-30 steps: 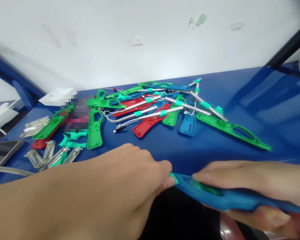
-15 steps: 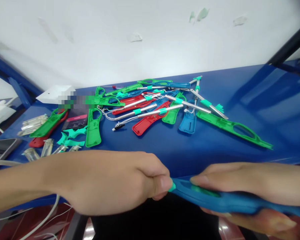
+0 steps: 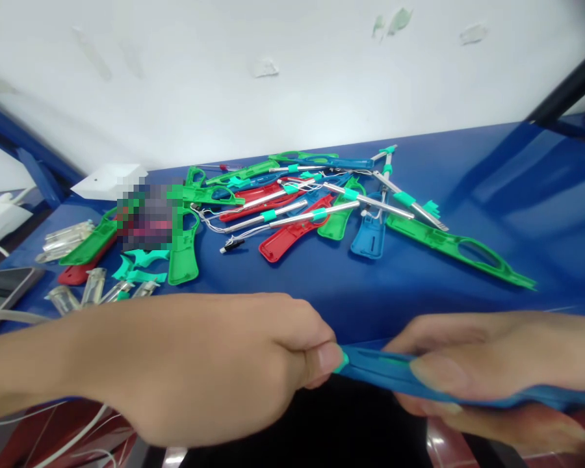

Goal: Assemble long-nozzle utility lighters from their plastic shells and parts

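In front of me both hands are closed at a long blue lighter casing (image 3: 377, 374), held level above the table's front edge. My right hand (image 3: 497, 364) grips its body, thumb on top and fingers underneath. At its left end, my left hand (image 3: 224, 364) pinches a small piece of teal tape (image 3: 342, 361) between thumb and finger. Whatever else lies inside the left fist is hidden. A green part shows through a slot in the blue casing.
On the blue table (image 3: 487, 182) lie green casing halves (image 3: 182, 257), red ones (image 3: 292, 237) and blue ones (image 3: 368, 240). Among them are metal tubes (image 3: 292, 216) with wires. Small clear fuel tanks (image 3: 93, 286) and teal tape scraps (image 3: 139, 266) lie left, near a white box (image 3: 110, 179).
My right thumb has slid onto the side of the blue casing, covering more of its slot. The casing has turned slightly; the left hand keeps its pinch, shifted a little right.
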`<state>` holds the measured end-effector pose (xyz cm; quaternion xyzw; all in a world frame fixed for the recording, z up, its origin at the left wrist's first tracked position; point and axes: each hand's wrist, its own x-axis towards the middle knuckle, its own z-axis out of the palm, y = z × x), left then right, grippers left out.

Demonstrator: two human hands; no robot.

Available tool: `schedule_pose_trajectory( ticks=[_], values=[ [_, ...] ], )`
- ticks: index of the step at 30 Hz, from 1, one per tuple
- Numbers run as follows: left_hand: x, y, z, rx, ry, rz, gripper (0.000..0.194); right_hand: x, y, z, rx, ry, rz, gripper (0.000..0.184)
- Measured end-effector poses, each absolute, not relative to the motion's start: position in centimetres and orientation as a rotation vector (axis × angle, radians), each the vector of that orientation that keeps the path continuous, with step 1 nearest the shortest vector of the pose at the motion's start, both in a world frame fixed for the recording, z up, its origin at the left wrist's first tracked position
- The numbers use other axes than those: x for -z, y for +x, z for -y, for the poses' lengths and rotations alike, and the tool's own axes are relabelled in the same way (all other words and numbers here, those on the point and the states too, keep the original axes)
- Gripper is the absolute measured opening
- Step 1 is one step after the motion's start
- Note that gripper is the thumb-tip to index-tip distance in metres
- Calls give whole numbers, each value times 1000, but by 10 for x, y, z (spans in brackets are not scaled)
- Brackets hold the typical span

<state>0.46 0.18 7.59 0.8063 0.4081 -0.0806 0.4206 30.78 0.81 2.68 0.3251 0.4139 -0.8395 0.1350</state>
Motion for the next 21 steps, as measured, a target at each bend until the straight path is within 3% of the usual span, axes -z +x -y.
schedule_pose_trajectory(
  ticks=[4,7,10,13,18,21],
  values=[
    [-71,7,6,-38,2398,-966,27,-25,311,-8,2472,954,-1150,69],
    [-73,19,5,146,2552,-883,16,-22,312,-8,2503,981,-1146,65],
    [-74,28,6,295,2741,-743,20,-20,311,-7,2569,944,-1080,67],
    [-70,30,9,256,2895,-621,18,-14,314,-3,2643,861,-983,68],
    [-66,31,11,211,3022,-627,20,-2,329,2,2768,795,-925,51],
    [-66,33,13,173,3097,-642,20,0,329,1,2811,753,-898,49]
  ],
)
